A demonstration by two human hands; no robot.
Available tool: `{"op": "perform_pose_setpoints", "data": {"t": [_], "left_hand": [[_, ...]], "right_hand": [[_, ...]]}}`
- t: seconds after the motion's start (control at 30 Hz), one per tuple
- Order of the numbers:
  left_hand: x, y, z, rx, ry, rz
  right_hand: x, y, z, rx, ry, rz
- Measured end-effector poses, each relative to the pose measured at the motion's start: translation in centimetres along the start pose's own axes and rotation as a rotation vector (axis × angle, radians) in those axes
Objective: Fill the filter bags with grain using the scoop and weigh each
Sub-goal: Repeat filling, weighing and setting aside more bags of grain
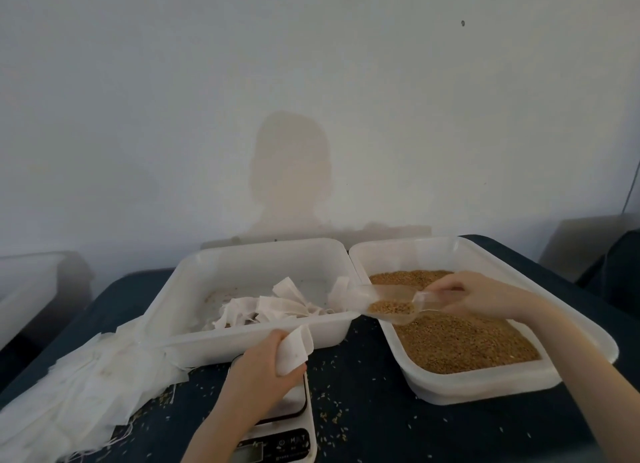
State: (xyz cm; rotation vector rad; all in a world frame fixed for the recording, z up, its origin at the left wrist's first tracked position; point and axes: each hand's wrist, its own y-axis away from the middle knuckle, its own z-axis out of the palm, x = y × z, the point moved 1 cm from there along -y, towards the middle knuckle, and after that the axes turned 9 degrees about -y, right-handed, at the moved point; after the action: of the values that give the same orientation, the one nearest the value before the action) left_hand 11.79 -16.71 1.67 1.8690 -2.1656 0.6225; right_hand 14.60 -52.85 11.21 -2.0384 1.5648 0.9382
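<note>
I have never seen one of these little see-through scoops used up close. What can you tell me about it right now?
The scoop looks like clear plastic, with a rounded bowl and a short flat handle. Its bowl holds a heap of golden-brown grain. The right hand pinches the handle, holding the scoop roughly level above the near-left corner of the grain tray, bowl pointing left toward the filter bag gripped in the left hand.

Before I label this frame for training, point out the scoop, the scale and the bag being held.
scoop (pixel 391 306): head view, on its grain-filled bowl.
scale (pixel 294 398): head view, on its bare platform.
bag (pixel 293 350): head view, on its white face above the fingers.
</note>
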Motion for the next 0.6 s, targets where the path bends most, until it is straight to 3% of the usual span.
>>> {"op": "perform_pose_setpoints", "data": {"t": [0.23,0.6], "left_hand": [[0.0,0.4,-0.4,0.071,-0.055,0.020],[0.5,0.5,-0.9,0.128,-0.166,0.120]], "right_hand": [[-4.1,-0.9,2.7,-0.125,0.006,-0.021],[-6.8,-2.0,4.5,-0.111,0.087,-0.084]]}}
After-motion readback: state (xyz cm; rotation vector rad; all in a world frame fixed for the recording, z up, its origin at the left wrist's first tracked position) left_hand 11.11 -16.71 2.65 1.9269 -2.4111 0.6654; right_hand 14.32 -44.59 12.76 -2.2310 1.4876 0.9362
